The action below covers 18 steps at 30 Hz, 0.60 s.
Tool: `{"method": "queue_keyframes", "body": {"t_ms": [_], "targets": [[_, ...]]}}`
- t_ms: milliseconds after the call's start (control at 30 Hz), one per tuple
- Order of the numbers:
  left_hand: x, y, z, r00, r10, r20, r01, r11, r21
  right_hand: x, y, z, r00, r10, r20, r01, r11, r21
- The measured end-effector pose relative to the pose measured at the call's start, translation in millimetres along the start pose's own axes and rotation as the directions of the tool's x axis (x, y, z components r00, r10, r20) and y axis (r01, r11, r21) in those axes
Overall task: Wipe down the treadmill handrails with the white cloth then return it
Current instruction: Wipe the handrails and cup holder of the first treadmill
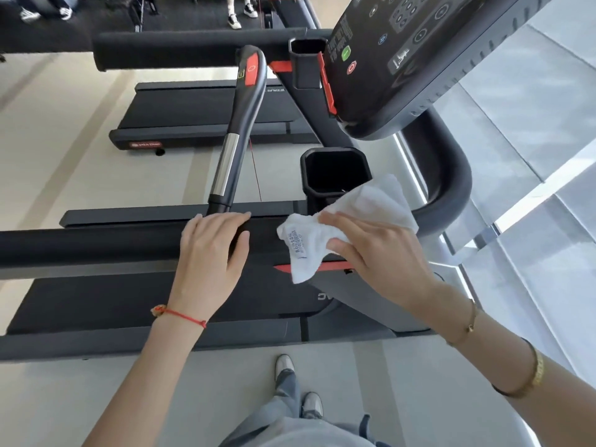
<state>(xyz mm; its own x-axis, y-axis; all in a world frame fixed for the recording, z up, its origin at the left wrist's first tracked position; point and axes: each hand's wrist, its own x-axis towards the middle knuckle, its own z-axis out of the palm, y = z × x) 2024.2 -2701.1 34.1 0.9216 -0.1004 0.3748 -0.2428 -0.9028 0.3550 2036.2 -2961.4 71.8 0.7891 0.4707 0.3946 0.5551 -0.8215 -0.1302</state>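
Observation:
A black padded side handrail [96, 245] runs from the left edge to the middle of the head view. My left hand [211, 253] lies on top of it, fingers wrapped over the far side. My right hand [377, 253] holds a crumpled white cloth [358, 214] with a printed label, just right of the handrail's end and over the treadmill's cup holder [333, 171]. A second grip bar [238, 124] with a chrome section and a red button rises away from the handrail. The console [419, 50] sits at the upper right.
The treadmill belt [129, 301] lies below the handrail. Another treadmill [193, 114] stands beyond, with its own black handrail [180, 50]. Other people's feet [235, 21] show at the top. Glass panels [532, 156] line the right side. My shoes [300, 388] stand on the pale floor.

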Motion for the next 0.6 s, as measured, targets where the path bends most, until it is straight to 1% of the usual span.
{"method": "queue_keyframes", "body": {"t_ms": [67,133,167,200,267,333,433,533,600], "targets": [[-1,-2,0,1.000,0.006,0.010,-0.006,1.000,-0.002,-4,3,2,0.997,-0.043,0.058,0.040,0.998,0.053],[-1,-3,0,1.000,0.002,0.010,-0.002,1.000,-0.006,-2,4,7,0.983,-0.052,0.173,0.030,0.991,0.128],[-1,-3,1,1.000,-0.002,0.005,0.002,1.000,-0.007,3,3,10,0.973,-0.054,0.226,0.022,0.990,0.141],[-1,-2,1,1.000,-0.006,-0.001,0.006,1.000,-0.007,7,1,15,0.965,-0.054,0.255,0.026,0.994,0.109],[-1,-2,2,1.000,-0.012,-0.004,0.012,1.000,-0.001,15,-6,26,0.964,-0.045,0.262,0.055,0.998,-0.032],[-1,-2,2,1.000,-0.007,0.007,0.007,1.000,0.005,16,-12,33,0.964,-0.041,0.262,0.072,0.991,-0.112],[-1,-5,0,1.000,0.005,0.002,-0.005,1.000,0.008,9,-4,33,0.969,-0.077,0.237,0.104,0.989,-0.103],[-2,-9,-2,0.999,-0.009,-0.038,0.010,1.000,0.018,12,10,28,0.979,-0.084,0.187,0.102,0.991,-0.087],[-4,-16,-5,0.997,-0.036,-0.075,0.039,0.998,0.047,21,6,29,0.974,-0.101,0.204,0.127,0.985,-0.117]]}}
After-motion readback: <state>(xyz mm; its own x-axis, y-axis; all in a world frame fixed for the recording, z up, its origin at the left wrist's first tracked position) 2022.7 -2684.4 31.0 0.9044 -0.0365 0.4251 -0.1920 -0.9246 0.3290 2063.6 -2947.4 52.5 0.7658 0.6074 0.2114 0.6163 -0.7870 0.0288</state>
